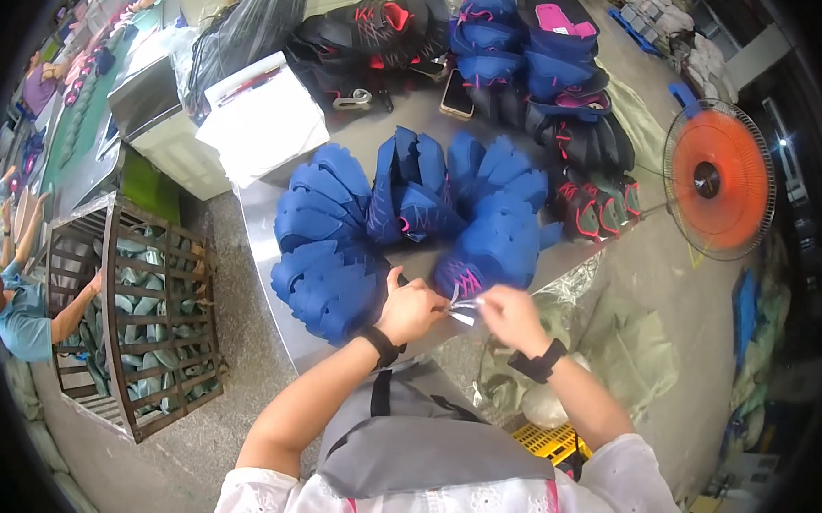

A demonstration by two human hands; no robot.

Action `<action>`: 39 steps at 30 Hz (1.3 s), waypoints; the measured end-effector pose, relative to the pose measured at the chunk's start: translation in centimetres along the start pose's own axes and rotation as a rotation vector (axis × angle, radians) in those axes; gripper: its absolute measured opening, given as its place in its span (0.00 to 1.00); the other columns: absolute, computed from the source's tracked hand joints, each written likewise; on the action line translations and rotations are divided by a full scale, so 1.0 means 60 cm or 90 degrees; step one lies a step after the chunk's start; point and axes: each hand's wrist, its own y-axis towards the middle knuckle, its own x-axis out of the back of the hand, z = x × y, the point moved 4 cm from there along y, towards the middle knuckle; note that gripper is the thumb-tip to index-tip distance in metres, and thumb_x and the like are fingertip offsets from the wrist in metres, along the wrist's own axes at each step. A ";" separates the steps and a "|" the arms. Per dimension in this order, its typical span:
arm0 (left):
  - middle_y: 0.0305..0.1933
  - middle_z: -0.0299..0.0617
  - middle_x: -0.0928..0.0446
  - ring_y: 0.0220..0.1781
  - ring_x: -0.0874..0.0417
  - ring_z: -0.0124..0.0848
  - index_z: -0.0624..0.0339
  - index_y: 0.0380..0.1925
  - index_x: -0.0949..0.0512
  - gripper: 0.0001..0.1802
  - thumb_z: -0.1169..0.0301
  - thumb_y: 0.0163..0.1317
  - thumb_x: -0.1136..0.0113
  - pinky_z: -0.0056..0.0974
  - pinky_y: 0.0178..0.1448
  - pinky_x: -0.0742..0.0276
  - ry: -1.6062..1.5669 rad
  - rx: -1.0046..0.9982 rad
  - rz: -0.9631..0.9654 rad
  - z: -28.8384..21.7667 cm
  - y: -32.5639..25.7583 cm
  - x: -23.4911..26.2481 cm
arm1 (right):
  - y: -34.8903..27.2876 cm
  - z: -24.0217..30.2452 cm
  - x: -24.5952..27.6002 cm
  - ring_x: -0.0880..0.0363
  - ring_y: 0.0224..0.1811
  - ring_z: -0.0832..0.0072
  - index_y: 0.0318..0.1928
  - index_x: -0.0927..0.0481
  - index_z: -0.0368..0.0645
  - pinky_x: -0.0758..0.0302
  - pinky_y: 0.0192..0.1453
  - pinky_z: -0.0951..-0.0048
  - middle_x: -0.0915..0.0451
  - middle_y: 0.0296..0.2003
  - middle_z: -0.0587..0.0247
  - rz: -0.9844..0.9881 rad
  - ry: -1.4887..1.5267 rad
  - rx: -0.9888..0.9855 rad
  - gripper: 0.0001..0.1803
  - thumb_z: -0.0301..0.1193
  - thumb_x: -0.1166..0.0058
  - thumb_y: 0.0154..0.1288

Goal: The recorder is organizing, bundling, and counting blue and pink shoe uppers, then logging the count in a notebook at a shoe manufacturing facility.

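Observation:
Between my hands, near the table's front edge, are thin white strips. My left hand pinches them at one end, its thumb raised. The fingers of my right hand, slightly blurred, are closed on the other end. Just beyond lie blue shoe uppers with pink lacing, nested one over another. More blue uppers form a curved stack to the left, close to my left wrist. At the middle back a further group of blue uppers stands with dark openings showing.
Black and red uppers and blue ones are piled along the table's far side, with a phone and white papers. An orange fan stands right. A metal cage cart is left, a person's arm reaching in.

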 end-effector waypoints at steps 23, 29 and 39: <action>0.22 0.43 0.24 0.35 0.22 0.36 0.53 0.26 0.22 0.17 0.53 0.59 0.52 0.58 0.61 0.53 0.160 -0.040 0.037 -0.007 0.026 -0.024 | -0.048 0.086 0.108 0.31 0.19 0.78 0.23 0.25 0.33 0.35 0.21 0.82 0.27 0.24 0.57 -0.171 0.565 0.099 0.19 0.37 0.51 0.64; 0.22 0.42 0.24 0.32 0.22 0.37 0.54 0.26 0.23 0.12 0.61 0.58 0.51 0.52 0.60 0.48 0.055 -0.061 0.012 -0.003 0.004 -0.012 | -0.036 -0.006 0.001 0.31 0.12 0.79 0.47 0.31 0.39 0.32 0.18 0.80 0.26 0.19 0.63 -0.052 0.614 -0.270 0.14 0.33 0.63 0.67; 0.33 0.50 0.24 0.39 0.23 0.43 0.64 0.27 0.25 0.08 0.72 0.54 0.51 0.46 0.55 0.33 0.077 -0.213 -0.143 0.001 -0.017 0.014 | -0.005 -0.028 -0.101 0.23 0.22 0.58 0.56 0.35 0.46 0.27 0.30 0.64 0.24 0.20 0.50 0.028 0.166 -0.161 0.28 0.23 0.57 0.50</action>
